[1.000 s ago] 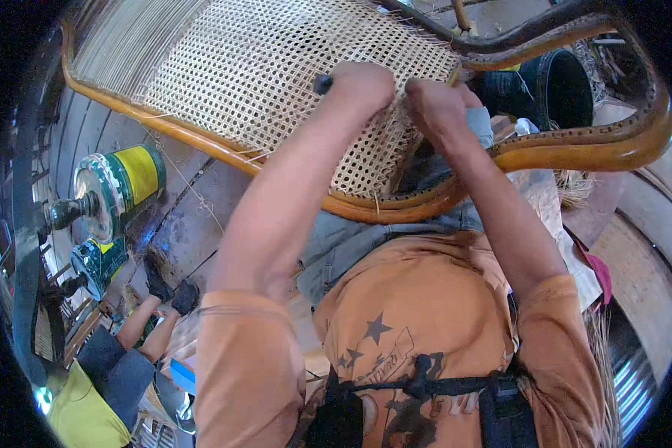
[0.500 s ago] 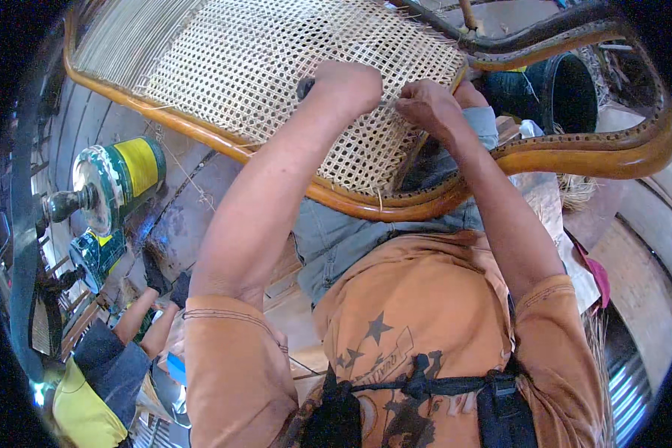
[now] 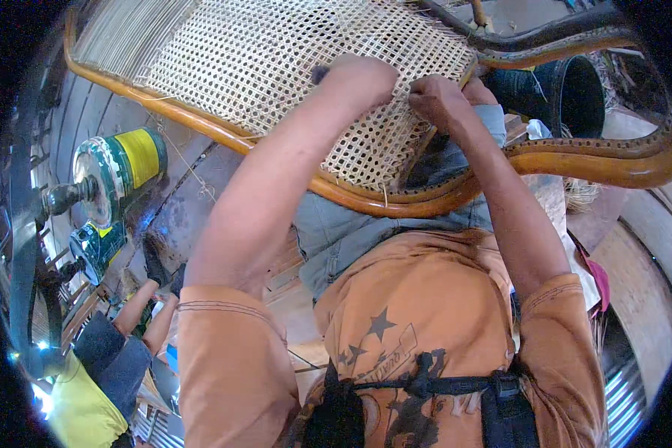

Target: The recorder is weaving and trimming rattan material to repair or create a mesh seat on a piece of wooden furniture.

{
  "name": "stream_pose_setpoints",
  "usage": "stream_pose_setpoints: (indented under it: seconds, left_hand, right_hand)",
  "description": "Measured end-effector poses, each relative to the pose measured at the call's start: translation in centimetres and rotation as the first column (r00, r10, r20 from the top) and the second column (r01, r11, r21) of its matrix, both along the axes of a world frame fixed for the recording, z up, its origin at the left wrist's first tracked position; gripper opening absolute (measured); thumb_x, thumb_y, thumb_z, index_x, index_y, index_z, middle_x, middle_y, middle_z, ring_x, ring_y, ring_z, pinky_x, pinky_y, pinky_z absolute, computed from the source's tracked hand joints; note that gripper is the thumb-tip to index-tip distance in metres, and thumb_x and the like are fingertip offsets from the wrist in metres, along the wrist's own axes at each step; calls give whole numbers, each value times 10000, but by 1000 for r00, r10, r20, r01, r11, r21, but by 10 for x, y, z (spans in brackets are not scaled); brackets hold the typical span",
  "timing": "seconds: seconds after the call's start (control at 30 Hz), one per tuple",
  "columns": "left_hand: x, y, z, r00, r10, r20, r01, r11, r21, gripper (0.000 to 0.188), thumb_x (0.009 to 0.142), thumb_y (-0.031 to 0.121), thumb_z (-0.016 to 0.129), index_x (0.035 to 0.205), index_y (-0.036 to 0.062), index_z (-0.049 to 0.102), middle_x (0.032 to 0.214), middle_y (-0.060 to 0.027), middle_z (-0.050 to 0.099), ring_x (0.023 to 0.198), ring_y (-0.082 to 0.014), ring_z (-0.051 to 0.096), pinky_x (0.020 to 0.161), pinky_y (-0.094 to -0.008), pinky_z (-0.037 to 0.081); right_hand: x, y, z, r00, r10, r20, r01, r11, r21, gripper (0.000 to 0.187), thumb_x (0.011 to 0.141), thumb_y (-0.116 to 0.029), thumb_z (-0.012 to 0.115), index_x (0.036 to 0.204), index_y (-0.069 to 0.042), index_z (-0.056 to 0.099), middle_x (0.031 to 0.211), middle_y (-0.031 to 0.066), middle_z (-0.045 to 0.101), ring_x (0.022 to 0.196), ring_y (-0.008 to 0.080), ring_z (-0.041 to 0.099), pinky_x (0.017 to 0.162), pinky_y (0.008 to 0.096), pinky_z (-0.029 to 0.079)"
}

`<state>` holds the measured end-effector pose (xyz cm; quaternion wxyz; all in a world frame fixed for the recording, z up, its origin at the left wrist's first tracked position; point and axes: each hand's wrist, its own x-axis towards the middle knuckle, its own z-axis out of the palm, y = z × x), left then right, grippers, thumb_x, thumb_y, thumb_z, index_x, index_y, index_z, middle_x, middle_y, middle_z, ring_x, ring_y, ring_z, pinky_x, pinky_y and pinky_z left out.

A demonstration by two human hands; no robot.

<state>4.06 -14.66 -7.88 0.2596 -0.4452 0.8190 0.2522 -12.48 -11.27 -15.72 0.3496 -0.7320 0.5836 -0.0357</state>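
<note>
Hands [image 3: 438, 98] at pale, holed cane mesh [image 3: 254, 71]; glossy orange-brown frame [image 3: 403, 209]

We see a co-worker in a yellow top [image 3: 86, 403] at lower left, near two green-and-yellow drums [image 3: 140, 158], and a dark cylindrical container [image 3: 546, 93] at upper right.

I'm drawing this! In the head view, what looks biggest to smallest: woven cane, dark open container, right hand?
Biggest: woven cane
Middle: dark open container
Smallest: right hand
That's only how they look here.
</note>
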Motion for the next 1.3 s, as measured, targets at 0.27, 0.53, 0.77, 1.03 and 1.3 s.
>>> stream_pose_setpoints:
  seconds: [0.27,0.53,0.77,1.03,1.3]
  left_hand:
    - [-6,10,2,1000,-5,-8,4,996,-85,226,731,123,503,891,54,647,912,-129,636,843,-283,622,718,-414,490]
    - [-7,6,10,995,-93,-31,89,990,-110,235,719,121,511,897,50,645,917,-135,633,840,-294,621,719,-401,494]
    - [-18,1,-1,994,-45,99,41,998,42,294,794,175,500,1053,106,622,1087,-77,600,996,-245,574,843,-457,399]
    - [-8,-5,-7,999,-46,11,46,998,-35,238,760,164,520,945,118,664,974,-94,637,912,-230,609,756,-366,460]
    - [-5,-7,-3,990,128,49,-125,990,-68,281,733,270,578,944,96,645,929,-93,641,847,-268,623,731,-401,490]
  right_hand:
    - [0,4,8,989,146,17,-145,988,-55,238,767,-216,523,873,-14,594,748,198,589,720,341,588,653,389,454]
    - [0,7,9,996,84,5,-84,996,28,265,769,-237,527,939,-49,607,804,180,616,769,305,614,692,380,461]
    - [15,5,19,959,-43,-280,80,989,121,253,751,-280,534,916,-110,624,847,183,605,831,349,588,714,416,464]
    - [21,13,26,959,-67,-274,74,997,16,228,662,-228,574,832,-94,645,782,156,632,781,353,615,668,445,479]
    - [20,17,24,921,163,-355,-283,905,-317,267,714,-221,583,950,-99,598,952,111,584,918,307,542,760,419,450]
